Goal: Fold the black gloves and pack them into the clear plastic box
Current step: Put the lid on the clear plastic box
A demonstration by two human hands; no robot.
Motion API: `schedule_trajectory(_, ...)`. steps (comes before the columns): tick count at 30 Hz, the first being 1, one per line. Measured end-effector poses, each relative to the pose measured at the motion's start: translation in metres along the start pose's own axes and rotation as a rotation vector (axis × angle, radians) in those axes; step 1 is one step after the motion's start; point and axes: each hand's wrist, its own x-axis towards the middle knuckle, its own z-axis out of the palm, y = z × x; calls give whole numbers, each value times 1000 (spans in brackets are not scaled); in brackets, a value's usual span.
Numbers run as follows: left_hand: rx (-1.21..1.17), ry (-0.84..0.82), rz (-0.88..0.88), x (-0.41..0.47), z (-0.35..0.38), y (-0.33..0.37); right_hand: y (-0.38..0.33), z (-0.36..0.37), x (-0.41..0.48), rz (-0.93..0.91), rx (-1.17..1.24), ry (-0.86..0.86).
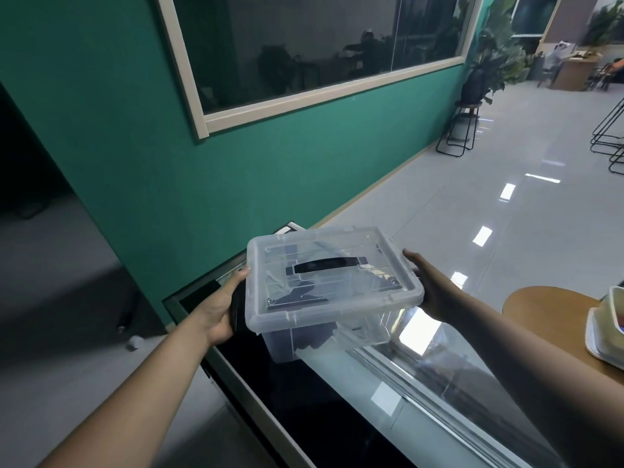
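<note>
My left hand (pixel 219 307) cups one short end of the clear plastic box (pixel 332 285), fingers wrapped under its rim over something black; my right hand (pixel 429 285) presses flat against the other end. The lid (pixel 337 261) is on, and dark fabric inside looks like the gloves. I'm carrying it above the glass bench (pixel 439 359); next, I'd guess, set it down level.

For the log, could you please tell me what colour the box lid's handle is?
Black; the handle shows best in the head view.
</note>
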Motion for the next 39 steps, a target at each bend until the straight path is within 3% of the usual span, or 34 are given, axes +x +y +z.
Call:
schedule_trajectory(7,199,232,167,1,2,14,-22,0,0,-78,-234,73)
schedule_trajectory(22,455,367,214,-10,41,13,-22,32,12,-216,-959,256)
schedule_trajectory(34,666,453,232,-17,54,17,-23,41,6,-250,-1054,290)
schedule_trajectory(39,796,372,227,-14,50,33,-31,37,4,-197,-1083,234)
